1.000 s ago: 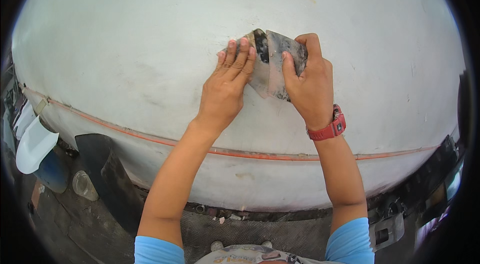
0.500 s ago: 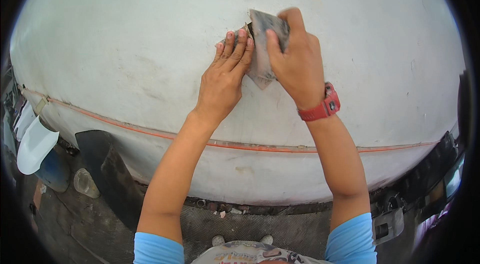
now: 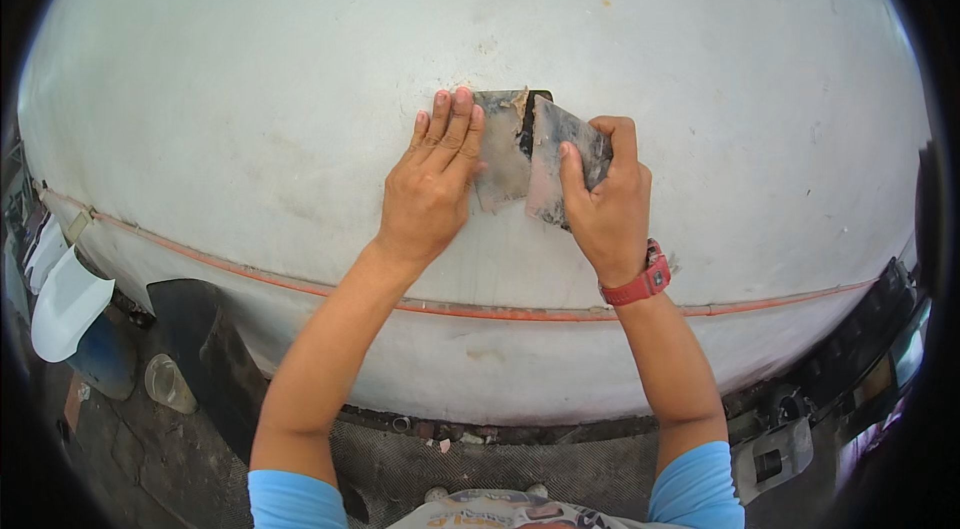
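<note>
A large pale, curved panel with rubbed paint (image 3: 300, 59) fills most of the view. On it my left hand (image 3: 425, 184) lies with its fingers stretched flat and close together, at the left edge of a thin grey, smeared sheet (image 3: 503, 154). That sheet has a dark strip and a ragged tan bit at its upper right. My right hand (image 3: 612, 214) pinches a second grey, smeared sheet (image 3: 562, 159) by its right side, thumb in front. This sheet is tilted and overlaps the first one's right side. Whether the sheets are sandpaper or spreaders I cannot tell.
An orange-red strip (image 3: 500, 312) crosses the panel below my hands. At lower left stand a white curved part (image 3: 70, 304), a black curved part (image 3: 200, 349) and a clear tub (image 3: 168, 384). Black and grey parts (image 3: 775, 459) lie at lower right. Small debris lines the panel's foot.
Both hands have come down the panel, the left one also slightly leftward. The sheet by my left hand shows more of its face, and the right-hand sheet has moved lower and right.
</note>
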### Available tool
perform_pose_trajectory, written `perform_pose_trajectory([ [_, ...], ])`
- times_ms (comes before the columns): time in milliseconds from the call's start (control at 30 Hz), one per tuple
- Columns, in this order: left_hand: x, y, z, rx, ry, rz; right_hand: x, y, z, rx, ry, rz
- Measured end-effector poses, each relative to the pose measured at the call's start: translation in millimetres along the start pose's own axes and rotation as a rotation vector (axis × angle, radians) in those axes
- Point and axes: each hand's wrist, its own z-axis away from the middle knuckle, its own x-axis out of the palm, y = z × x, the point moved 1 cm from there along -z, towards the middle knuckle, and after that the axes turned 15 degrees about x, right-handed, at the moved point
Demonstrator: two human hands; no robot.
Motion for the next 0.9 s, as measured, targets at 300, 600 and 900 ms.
perform_pose_trajectory([
  [300, 4.3, 0.4, 0.2, -0.006, -0.012, 0.059, -16.8, -17.2, -30.2, -0.167, -0.066, 0.16],
  [600, 4.4, -3.3, -0.4, 0.019, -0.027, 0.064, -10.5, -26.8, -39.6, -0.204, -0.129, 0.203],
  [900, 7.7, -5.3, 2.0, 0.037, -0.02, 0.01, 14.0, -47.6, -54.1, -0.319, -0.227, 0.277],
])
